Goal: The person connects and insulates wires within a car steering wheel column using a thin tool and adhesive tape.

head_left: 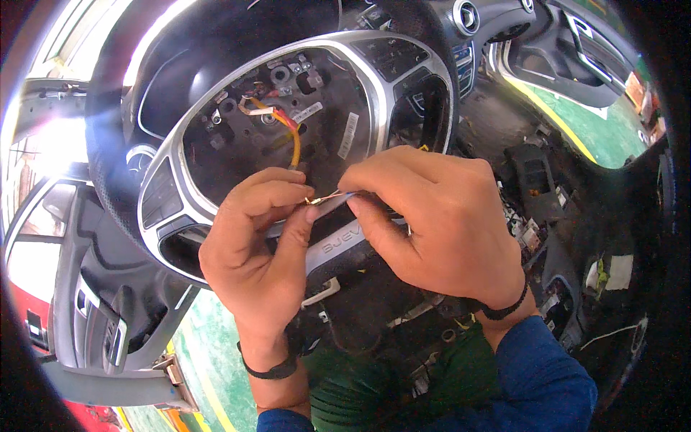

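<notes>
Both hands meet in front of the lower part of a steering wheel point(374, 68) with its centre cover off. My left hand point(255, 252) pinches a small brass-coloured wire terminal point(312, 201) between thumb and forefinger. From it a thin copper-coloured wire point(331, 195) runs to the right. Thumb and forefinger of my right hand point(446, 223) are closed on that wire, where a bit of blue shows at the fingertips. Behind the hands, a yellow-sleeved wire bundle point(296, 147) with red and orange wires hangs from the wheel's open hub point(230, 155).
An open car door point(101, 288) stands at the left, another door point(568, 68) at the far right. Right of the wheel, the stripped centre console area holds loose dark trim point(533, 173) and exposed parts. A round air vent point(466, 16) sits on the dashboard.
</notes>
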`<state>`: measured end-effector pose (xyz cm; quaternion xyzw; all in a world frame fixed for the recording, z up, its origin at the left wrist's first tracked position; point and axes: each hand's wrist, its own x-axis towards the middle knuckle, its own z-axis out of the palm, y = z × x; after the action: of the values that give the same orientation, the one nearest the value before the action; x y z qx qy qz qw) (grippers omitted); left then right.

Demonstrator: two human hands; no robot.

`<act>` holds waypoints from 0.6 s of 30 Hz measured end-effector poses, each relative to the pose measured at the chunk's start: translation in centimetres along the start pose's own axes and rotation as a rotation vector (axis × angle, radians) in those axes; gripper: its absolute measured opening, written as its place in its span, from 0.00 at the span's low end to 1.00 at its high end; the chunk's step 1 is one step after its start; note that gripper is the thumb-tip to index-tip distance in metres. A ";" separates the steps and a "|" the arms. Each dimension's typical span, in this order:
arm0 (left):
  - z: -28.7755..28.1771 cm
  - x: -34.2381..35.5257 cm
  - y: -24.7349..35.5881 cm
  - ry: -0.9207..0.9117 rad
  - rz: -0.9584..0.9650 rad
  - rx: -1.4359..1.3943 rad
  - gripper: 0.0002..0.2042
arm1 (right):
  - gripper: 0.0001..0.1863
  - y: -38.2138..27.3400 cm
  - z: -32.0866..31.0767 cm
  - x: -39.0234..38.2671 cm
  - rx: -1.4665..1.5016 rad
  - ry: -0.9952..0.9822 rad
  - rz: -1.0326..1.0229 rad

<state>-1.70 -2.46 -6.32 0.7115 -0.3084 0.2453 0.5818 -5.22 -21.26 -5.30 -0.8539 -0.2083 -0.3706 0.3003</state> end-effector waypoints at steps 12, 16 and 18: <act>-0.4 -0.4 -0.7 -0.061 0.079 0.071 0.13 | 0.08 0.2 1.0 0.1 -0.063 0.106 -0.075; -0.5 -0.4 -0.8 -0.064 0.097 0.101 0.13 | 0.08 0.4 1.5 0.3 -0.063 0.126 -0.104; 0.2 -0.3 -0.8 0.000 0.090 0.092 0.13 | 0.08 0.4 1.6 0.3 -0.053 0.135 -0.093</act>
<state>-1.31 -2.46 -7.11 0.7229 -0.3285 0.2849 0.5370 -3.98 -20.47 -6.15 -0.8239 -0.2173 -0.4463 0.2735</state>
